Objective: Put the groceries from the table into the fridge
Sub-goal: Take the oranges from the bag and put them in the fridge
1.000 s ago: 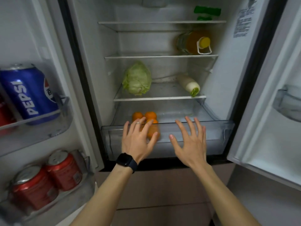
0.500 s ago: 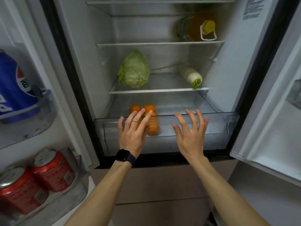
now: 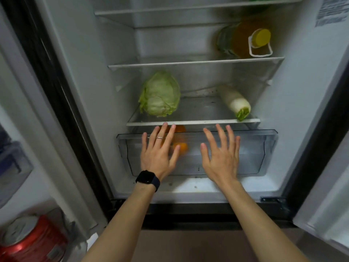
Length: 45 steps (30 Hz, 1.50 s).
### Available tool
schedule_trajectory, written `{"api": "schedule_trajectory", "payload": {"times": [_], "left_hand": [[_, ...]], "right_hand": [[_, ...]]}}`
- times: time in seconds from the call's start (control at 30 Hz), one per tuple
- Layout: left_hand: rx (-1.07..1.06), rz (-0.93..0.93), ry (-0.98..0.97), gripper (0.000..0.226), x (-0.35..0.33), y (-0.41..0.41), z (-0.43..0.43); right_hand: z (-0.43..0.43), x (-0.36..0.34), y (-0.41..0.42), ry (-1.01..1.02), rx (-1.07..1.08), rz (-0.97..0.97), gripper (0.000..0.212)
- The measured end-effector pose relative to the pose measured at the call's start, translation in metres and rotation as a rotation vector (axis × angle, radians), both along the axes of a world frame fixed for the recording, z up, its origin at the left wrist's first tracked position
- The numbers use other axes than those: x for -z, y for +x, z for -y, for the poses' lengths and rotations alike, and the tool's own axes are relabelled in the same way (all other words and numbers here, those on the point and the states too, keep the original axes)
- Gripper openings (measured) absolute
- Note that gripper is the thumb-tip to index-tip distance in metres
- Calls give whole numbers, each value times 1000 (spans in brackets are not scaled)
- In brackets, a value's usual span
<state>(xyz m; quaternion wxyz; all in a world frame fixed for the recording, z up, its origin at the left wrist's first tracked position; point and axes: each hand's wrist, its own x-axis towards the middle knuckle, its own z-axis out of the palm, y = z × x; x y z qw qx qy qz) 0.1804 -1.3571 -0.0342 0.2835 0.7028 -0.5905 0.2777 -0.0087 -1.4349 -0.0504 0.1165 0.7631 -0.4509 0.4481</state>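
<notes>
The fridge stands open in front of me. A clear crisper drawer [image 3: 264,148] sits at the bottom, pushed in under the lowest shelf, with oranges [image 3: 182,147] inside, partly hidden by my left hand. My left hand [image 3: 159,154], with a ring and a black watch, lies flat against the drawer's front, fingers spread. My right hand [image 3: 221,156] is flat on the drawer front beside it, holding nothing. A green cabbage [image 3: 160,94] and a white radish [image 3: 235,102] lie on the shelf above.
A bottle of amber liquid [image 3: 243,39] with a yellow cap lies on the upper shelf. A red can [image 3: 32,241] stands in the left door's rack. The right door [image 3: 324,205] is swung open at the right edge.
The drawer has slid inward under the shelf with both hands flat on its front. The view has moved closer and tilted down; the blue can has left the frame.
</notes>
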Motion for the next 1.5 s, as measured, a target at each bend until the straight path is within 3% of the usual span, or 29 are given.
{"api": "schedule_trajectory", "payload": {"times": [0.2,0.47,0.57,0.67,0.77,0.87,1.03,1.2,1.5], "left_hand": [[-23,-54,169,67,0,14,41],[-69,-95,165,62,5,17,64],[-87,-71,180,61,1,18,64],[-100,-43,236,64,-12,19,60],[-102,-50,387,67,-33,14,52],[-85,-116,485,71,-52,4,39],[39,-176,491,63,-60,-22,-13],[170,-166,376,61,-47,-57,-75],[514,-137,214,60,-59,-189,-144]], "right_hand": [[42,-4,11,155,-14,-115,52],[58,-5,17,150,11,-156,56],[56,-14,18,198,58,-215,66],[49,-46,13,319,72,-377,76],[40,-84,8,556,30,-515,74],[18,-113,-2,634,33,-567,65],[-49,-131,-40,551,4,-463,55],[-134,-113,-97,424,-45,-237,51],[-273,-79,-226,216,56,152,45]]}}
